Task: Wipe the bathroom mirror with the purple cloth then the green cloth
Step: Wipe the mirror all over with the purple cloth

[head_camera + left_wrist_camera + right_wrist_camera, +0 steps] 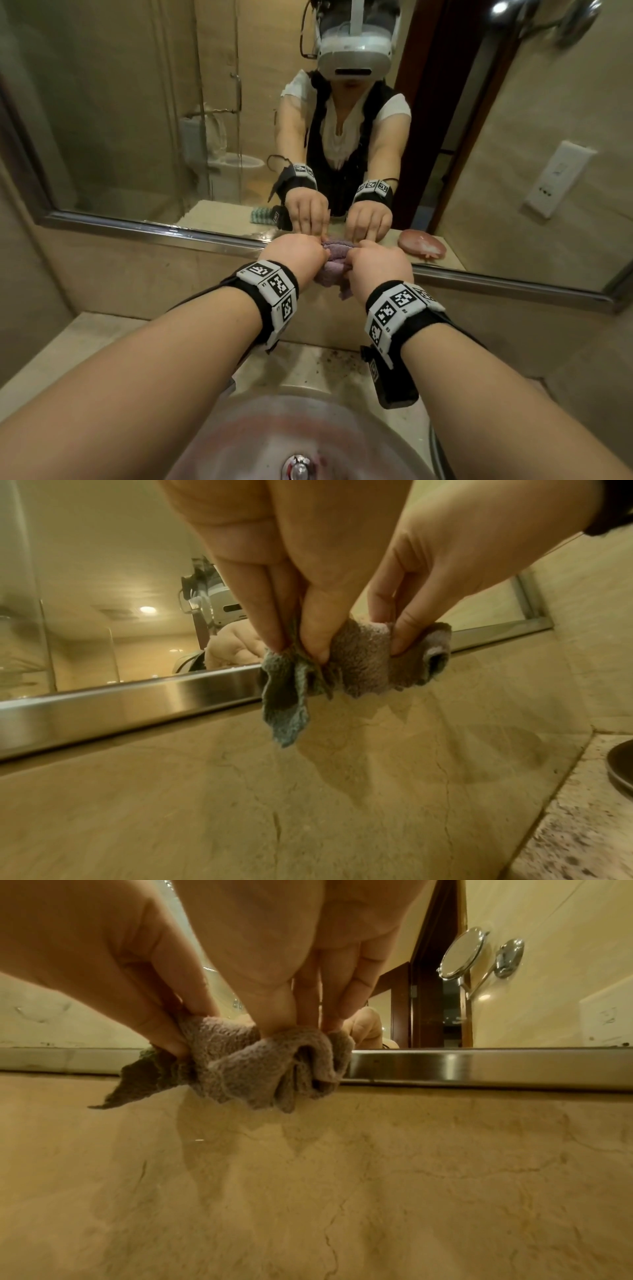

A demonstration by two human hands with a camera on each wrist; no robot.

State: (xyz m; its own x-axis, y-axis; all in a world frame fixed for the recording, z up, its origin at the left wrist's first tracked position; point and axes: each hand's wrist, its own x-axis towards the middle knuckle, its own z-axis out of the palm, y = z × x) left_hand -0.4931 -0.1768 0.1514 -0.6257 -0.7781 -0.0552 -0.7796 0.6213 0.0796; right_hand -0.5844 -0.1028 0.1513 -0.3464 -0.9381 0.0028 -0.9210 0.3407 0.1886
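Note:
A bunched purple cloth [337, 262] is held between both hands against the tiled wall, right at the mirror's [137, 102] lower steel frame [154, 229]. My left hand [298, 645] pinches one end of the purple cloth [359, 656] together with a green cloth [284, 696], which hangs below its fingers. My right hand [308, 1023] pinches the other end of the purple cloth [260, 1064]. From the right wrist, the left hand [171, 1039] shows with the green cloth [137, 1080] drooping under it. In the head view the hands [308, 255] [376, 263] hide the green cloth.
A metal sink basin [298, 428] lies directly below my forearms, with a stained stone counter [308, 370] behind it. A round magnifying mirror [462, 953] juts from the right wall on an arm. A white wall plate [558, 178] is further right. The mirror reflects a pink dish [423, 246].

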